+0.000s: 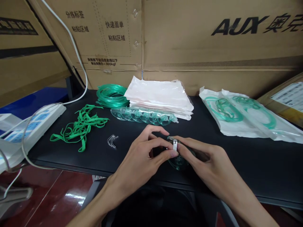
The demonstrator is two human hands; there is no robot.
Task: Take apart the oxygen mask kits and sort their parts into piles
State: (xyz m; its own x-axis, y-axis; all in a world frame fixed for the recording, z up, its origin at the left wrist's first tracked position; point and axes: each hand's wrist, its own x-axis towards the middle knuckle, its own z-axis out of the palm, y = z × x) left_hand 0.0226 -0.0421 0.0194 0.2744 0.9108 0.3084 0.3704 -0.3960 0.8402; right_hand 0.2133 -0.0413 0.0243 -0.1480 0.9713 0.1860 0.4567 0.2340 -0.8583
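A clear green oxygen mask (177, 163) is gripped by my right hand (208, 156), its fingers closed around the far side and the thumb in front. Between the tips of my left thumb and fingers, my left hand (144, 153) pinches a small silvery nose clip (175, 144) against the mask's edge. My right thumb also touches the clip. Much of the mask is hidden behind the fingers. Several similar thin metal nose clips (112, 141) lie on the black table to the left of my hands. Beyond my hands, a row of nested clear green masks (142, 116) rests on the table.
Green elastic straps (82, 126) lie in a tangle at left, near a white power strip (44, 129) with cables. A green tubing coil (111, 95) sits beside stacked white pouches (158, 94). Packaged tubing (246, 113) lies at right. Cardboard (177, 41) walls the back.
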